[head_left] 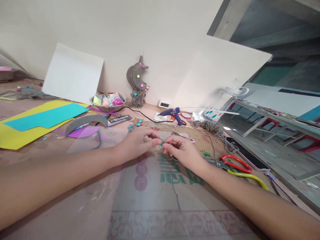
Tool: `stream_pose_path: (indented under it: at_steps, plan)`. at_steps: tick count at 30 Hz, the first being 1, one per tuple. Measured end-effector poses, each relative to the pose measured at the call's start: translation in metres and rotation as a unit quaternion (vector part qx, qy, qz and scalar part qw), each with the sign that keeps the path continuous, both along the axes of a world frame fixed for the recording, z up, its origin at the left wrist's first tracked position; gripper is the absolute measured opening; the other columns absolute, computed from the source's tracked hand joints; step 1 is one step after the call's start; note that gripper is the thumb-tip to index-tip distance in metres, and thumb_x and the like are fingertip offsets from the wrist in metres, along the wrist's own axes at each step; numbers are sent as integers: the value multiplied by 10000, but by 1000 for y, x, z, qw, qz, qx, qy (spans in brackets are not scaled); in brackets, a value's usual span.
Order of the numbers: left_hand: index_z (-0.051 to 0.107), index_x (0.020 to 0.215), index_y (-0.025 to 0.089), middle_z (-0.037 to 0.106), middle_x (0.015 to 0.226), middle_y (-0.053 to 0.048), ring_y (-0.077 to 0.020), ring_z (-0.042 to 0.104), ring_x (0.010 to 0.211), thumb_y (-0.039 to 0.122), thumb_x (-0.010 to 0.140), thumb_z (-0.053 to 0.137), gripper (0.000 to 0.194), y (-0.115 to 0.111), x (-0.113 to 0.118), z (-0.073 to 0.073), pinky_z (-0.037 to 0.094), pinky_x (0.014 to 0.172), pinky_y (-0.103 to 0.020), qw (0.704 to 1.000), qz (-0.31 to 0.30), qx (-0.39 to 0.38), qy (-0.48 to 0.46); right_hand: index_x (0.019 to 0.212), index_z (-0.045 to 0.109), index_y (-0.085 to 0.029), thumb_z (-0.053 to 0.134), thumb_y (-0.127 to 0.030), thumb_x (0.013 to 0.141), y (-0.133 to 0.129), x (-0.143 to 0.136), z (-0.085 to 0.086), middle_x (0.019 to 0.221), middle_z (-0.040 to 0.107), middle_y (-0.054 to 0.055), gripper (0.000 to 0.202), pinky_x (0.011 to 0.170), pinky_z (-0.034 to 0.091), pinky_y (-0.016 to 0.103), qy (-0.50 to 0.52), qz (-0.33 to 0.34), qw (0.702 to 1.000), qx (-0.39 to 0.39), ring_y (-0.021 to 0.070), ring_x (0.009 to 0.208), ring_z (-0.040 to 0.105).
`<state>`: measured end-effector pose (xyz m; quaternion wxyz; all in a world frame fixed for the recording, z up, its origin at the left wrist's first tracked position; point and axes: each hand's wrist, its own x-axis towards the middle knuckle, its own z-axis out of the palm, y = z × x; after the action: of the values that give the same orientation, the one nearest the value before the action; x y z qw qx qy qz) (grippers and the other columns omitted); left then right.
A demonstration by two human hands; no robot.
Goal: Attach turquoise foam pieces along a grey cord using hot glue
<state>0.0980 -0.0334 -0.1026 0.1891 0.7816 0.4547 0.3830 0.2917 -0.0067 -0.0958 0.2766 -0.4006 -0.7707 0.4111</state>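
A small teal and grey piece [162,143] is pinched between my two hands over the printed cardboard [150,200]. My left hand [142,141] grips it from the left with thumb and fingertips. From the right, my right hand [181,148] closes its thumb and fingers on the same piece. A thin grey cord [177,196] runs down the cardboard below my hands. Several teal pieces [138,122] lie just beyond my left hand. Scissors with a pink handle [188,137] rest behind my right hand.
A blue glue gun [172,115] lies behind my hands, near a bundle of grey cord [212,130]. Red and yellow handled shears [236,164] and a phone [246,155] are at right. A bowl [107,103], coloured sheets [45,116] and a grey moon ornament [137,78] stand left and back.
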Motion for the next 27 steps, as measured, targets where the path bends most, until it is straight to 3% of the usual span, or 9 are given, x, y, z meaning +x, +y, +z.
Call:
stream_pose_path:
  at_steps: [13, 27]
  plan:
    - [639, 756, 199, 662, 779, 5, -167, 563, 815, 293, 799, 540, 144, -2, 3, 0, 399, 763, -294, 999, 17, 23, 32, 753, 583, -176, 559, -378, 796, 1, 1, -6, 650, 604, 3, 207, 510, 413, 228, -33, 18, 998, 43, 105, 562, 525]
    - [627, 749, 190, 646, 760, -8, -164, 550, 786, 287, 831, 477, 196, -1, 2, 1, 404, 767, -295, 999, 15, 24, 36, 830, 588, -179, 549, -408, 809, 1, 3, -5, 676, 614, 3, 233, 524, 415, 229, -18, 26, 999, 39, 104, 558, 522]
